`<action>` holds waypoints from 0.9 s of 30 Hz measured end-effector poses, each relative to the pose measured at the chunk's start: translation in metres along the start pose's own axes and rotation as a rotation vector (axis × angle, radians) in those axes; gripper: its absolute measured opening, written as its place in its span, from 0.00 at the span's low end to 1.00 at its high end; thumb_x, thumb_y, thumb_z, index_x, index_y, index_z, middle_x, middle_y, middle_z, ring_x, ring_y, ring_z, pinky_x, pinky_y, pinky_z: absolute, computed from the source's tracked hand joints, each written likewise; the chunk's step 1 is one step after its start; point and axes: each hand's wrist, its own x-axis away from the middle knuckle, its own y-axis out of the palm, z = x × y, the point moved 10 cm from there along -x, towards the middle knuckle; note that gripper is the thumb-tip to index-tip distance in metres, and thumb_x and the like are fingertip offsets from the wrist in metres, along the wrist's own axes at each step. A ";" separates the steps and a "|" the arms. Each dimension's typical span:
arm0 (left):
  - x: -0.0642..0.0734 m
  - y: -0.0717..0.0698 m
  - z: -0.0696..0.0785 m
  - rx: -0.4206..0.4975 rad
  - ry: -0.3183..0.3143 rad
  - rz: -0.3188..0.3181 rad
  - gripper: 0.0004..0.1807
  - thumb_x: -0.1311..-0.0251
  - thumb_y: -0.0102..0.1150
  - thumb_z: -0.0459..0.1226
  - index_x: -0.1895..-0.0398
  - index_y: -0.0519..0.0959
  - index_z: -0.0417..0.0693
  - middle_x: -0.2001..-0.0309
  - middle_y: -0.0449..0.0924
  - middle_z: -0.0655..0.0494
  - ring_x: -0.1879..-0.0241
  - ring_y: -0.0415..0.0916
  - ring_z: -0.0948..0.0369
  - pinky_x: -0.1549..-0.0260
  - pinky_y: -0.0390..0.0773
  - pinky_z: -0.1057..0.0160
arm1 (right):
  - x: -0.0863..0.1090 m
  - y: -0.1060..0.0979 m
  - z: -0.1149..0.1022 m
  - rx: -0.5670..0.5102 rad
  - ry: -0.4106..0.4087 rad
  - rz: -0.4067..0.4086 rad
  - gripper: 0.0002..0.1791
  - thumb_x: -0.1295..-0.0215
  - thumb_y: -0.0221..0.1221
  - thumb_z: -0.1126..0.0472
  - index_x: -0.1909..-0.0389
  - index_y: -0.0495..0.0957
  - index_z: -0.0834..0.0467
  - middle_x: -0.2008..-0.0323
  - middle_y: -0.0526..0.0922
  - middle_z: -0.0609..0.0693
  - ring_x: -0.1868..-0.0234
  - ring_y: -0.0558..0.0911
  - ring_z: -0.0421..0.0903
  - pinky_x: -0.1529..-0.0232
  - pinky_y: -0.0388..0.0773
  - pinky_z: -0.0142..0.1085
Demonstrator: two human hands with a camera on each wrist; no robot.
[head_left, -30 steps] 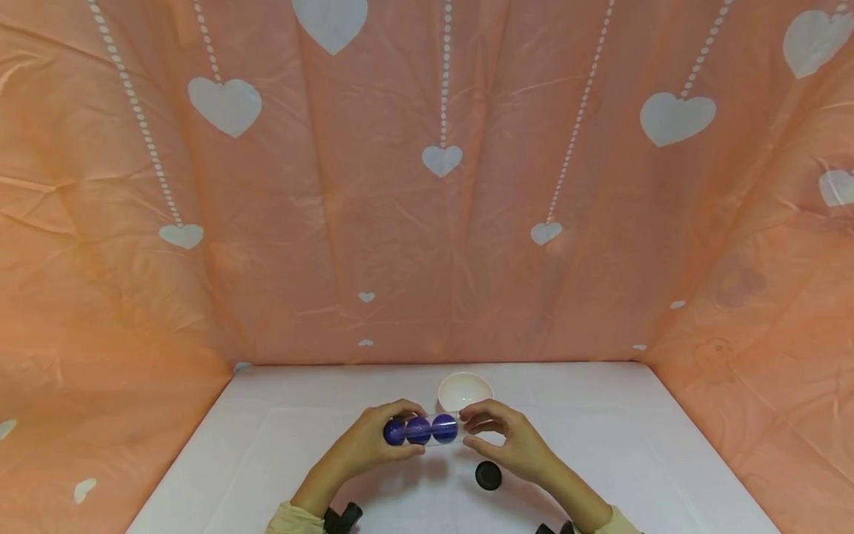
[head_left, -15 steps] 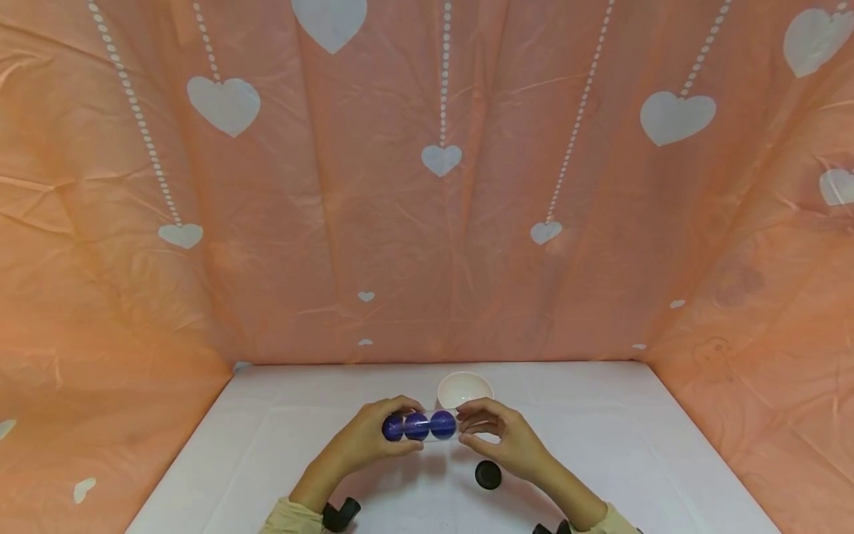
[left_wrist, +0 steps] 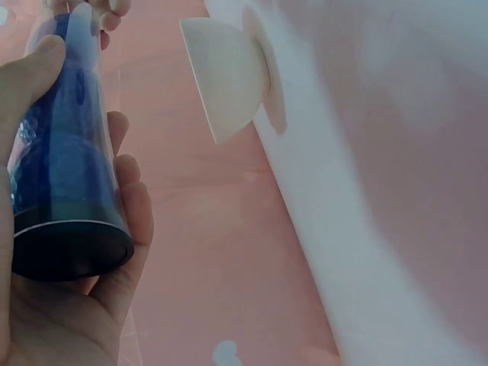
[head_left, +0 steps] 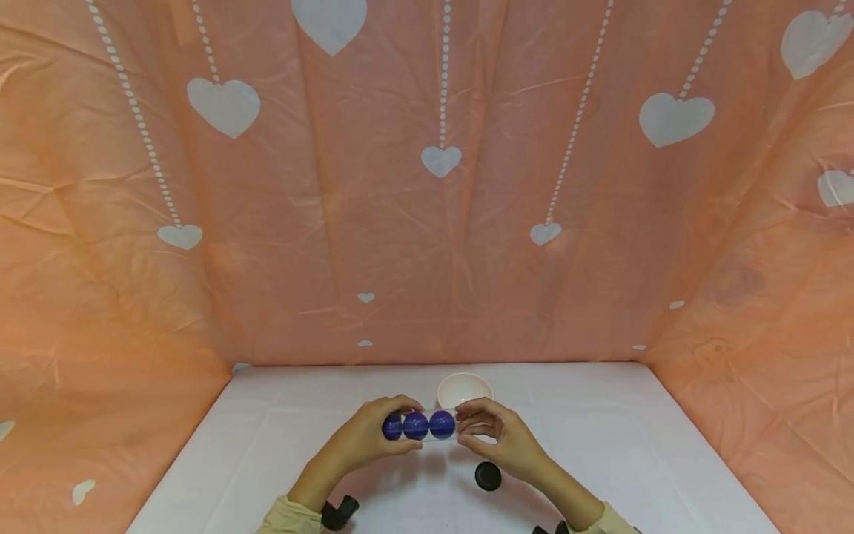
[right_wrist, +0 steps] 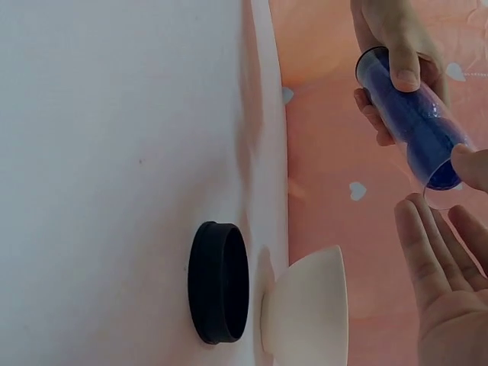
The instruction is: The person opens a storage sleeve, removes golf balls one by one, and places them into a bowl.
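My left hand (head_left: 373, 434) grips a clear tube (head_left: 430, 436), held nearly level above the table, with the thumb on the near side and fingers on the far side. Three blue balls (head_left: 416, 426) show in a row inside it. A black cap (left_wrist: 72, 250) closes the tube's left end, by my left palm. At the uncapped right end, the thumb and fingertips of my right hand (head_left: 503, 439) pinch the rim from opposite sides. Beneath that hand, a round black lid (head_left: 488, 476) lies on the table, its hollow side showing in the right wrist view.
Behind the hands stands a white bowl (head_left: 465, 387), partly covered by the right hand and tube. The white table (head_left: 293, 415) is bounded by an orange curtain (head_left: 400, 259) with heart prints at the back and both sides. Black wrist mounts (head_left: 340, 512) sit on the forearms.
Both hands and the tube have shifted very slightly left and up. The grip looks the same, and the lid and bowl stay in place.
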 end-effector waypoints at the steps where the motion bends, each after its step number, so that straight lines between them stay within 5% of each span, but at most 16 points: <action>1: 0.000 0.000 0.001 -0.007 0.002 0.000 0.25 0.43 0.83 0.46 0.43 0.84 0.60 0.54 0.87 0.63 0.56 0.80 0.68 0.55 0.81 0.61 | 0.000 0.000 0.001 -0.005 0.000 -0.001 0.23 0.32 0.70 0.72 0.39 0.76 0.73 0.47 0.86 0.65 0.50 0.89 0.51 0.46 0.86 0.38; 14: -0.002 -0.002 0.005 -0.094 -0.007 -0.021 0.26 0.44 0.83 0.45 0.43 0.84 0.59 0.52 0.87 0.63 0.56 0.79 0.66 0.55 0.82 0.60 | 0.000 0.001 0.003 -0.056 -0.017 -0.008 0.24 0.32 0.68 0.74 0.38 0.73 0.77 0.48 0.84 0.69 0.50 0.87 0.64 0.46 0.86 0.39; 27: -0.004 -0.003 0.008 -0.152 0.000 -0.050 0.27 0.42 0.82 0.50 0.42 0.84 0.55 0.53 0.86 0.61 0.55 0.80 0.63 0.54 0.83 0.56 | 0.002 0.004 0.010 -0.108 0.005 -0.018 0.25 0.32 0.68 0.75 0.37 0.72 0.76 0.50 0.82 0.74 0.49 0.88 0.50 0.46 0.86 0.39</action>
